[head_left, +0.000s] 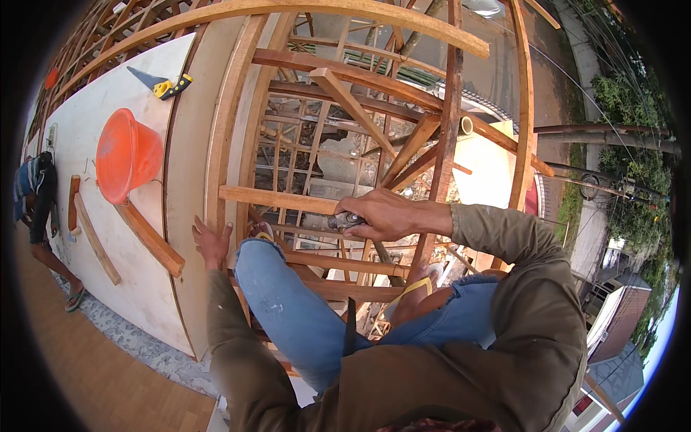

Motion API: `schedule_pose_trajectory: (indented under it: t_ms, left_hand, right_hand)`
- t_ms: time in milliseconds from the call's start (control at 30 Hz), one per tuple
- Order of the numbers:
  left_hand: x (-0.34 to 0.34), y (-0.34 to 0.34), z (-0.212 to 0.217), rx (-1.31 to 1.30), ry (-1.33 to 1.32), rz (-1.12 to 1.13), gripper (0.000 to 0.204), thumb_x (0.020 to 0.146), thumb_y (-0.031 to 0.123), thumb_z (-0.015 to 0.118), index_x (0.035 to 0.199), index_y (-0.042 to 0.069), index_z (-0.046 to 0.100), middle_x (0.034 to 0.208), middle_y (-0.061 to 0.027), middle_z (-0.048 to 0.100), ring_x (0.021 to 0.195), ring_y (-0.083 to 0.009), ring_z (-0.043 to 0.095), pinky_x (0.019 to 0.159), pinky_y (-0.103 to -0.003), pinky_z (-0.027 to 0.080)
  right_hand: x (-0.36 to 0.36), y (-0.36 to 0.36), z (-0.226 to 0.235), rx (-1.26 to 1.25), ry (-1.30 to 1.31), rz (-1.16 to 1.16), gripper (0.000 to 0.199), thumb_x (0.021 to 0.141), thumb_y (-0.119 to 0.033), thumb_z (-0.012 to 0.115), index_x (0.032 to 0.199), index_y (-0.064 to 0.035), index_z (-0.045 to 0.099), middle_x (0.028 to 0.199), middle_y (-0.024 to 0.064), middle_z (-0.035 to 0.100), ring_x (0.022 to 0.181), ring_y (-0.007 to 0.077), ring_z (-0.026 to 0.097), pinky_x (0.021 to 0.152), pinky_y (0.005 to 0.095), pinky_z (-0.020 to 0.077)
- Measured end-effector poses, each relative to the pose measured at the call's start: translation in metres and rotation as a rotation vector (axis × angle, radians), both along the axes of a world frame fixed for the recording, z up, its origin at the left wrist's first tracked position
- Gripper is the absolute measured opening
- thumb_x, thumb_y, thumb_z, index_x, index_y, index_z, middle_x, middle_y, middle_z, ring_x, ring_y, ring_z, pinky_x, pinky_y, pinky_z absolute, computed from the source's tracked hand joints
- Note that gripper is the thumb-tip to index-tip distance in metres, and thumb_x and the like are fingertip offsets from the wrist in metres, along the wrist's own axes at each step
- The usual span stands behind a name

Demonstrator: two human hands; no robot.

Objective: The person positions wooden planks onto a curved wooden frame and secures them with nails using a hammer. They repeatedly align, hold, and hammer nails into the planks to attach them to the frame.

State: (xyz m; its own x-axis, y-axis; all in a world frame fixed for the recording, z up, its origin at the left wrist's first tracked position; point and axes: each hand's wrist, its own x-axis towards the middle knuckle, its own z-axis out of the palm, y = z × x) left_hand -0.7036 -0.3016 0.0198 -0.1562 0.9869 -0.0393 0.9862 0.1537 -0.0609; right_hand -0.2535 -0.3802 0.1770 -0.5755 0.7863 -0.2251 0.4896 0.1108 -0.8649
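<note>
My left hand (211,243) lies with fingers spread against the edge of a pale wooden board (193,180). Closed round a small metal tool (347,220), my right hand (389,214) is at the right end of a short wooden batten (277,199). Only the tool's shiny end shows; its kind is hidden by my fingers. The batten's left end meets the upright timber beside the board. Below my right hand, a dark tapered blade-like piece (350,327) stands out near my lap. My knees and sandalled feet are among the timbers.
An orange bucket (129,156), a handsaw (173,87) with a yellow and black handle, and wood offcuts (151,239) lie on a white panel (72,129). A person (44,194) bends at far left. Open framing (353,68) drops to rubble below.
</note>
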Motion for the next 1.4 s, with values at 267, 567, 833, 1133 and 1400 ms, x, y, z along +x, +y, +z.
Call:
schedule_pose_trajectory:
  t_ms: [267,567,833,1133,1400]
  left_hand:
    - [0.233,-0.111,0.117,-0.8,-1.051,-0.584,0.09,0.083,0.052,0.083,0.144,-0.006,0.049,0.135,-0.0255,0.061,0.129,-0.0366,0.058,0.109,-0.043,0.044]
    - [0.297,-0.179,0.111,-0.631,-1.253,-0.169,0.036,0.096,0.031,0.072,0.104,-0.003,0.066,0.075,-0.0125,0.069,0.071,-0.0195,0.069,0.064,-0.038,0.052]
    - [0.332,-0.175,0.108,-0.382,-1.127,-0.354,0.037,0.087,0.023,0.072,0.113,-0.001,0.059,0.101,-0.0269,0.068,0.093,-0.0407,0.07,0.079,-0.051,0.053]
    - [0.189,-0.106,0.13,-0.108,-1.034,-0.184,0.044,0.092,0.023,0.07,0.126,-0.003,0.063,0.122,-0.0231,0.066,0.118,-0.0357,0.062,0.102,-0.046,0.048]
    - [0.014,-0.046,0.045,-0.003,-0.729,0.15,0.055,0.09,0.025,0.075,0.133,-0.005,0.058,0.13,-0.0238,0.064,0.125,-0.0348,0.06,0.106,-0.043,0.047]
  right_hand:
    - [0.068,-0.106,-0.017,-0.337,0.378,-0.371,0.039,0.097,-0.025,0.071,0.126,-0.003,0.058,0.105,0.0133,0.072,0.093,0.0235,0.07,0.079,0.0388,0.0549]
    - [0.061,-0.118,-0.057,-0.207,0.641,-1.016,0.099,0.088,-0.054,0.077,0.157,-0.0022,0.03,0.149,0.0171,0.048,0.13,0.0235,0.053,0.107,0.037,0.0459]
    - [0.037,-0.116,-0.078,-0.416,0.634,-0.614,0.061,0.098,-0.035,0.072,0.141,-0.0024,0.046,0.142,0.0163,0.055,0.13,0.0236,0.053,0.109,0.0386,0.043]
    - [0.099,-0.126,-0.098,-0.626,0.426,-1.179,0.016,0.096,-0.007,0.059,0.109,-0.0034,0.051,0.075,0.0057,0.057,0.049,0.0123,0.051,0.044,0.0258,0.0433]
    - [0.096,-0.128,-0.09,-0.52,0.075,-0.985,0.012,0.098,-0.012,0.062,0.099,-0.0037,0.054,0.066,0.0003,0.052,0.049,0.0098,0.05,0.044,0.0271,0.0424]
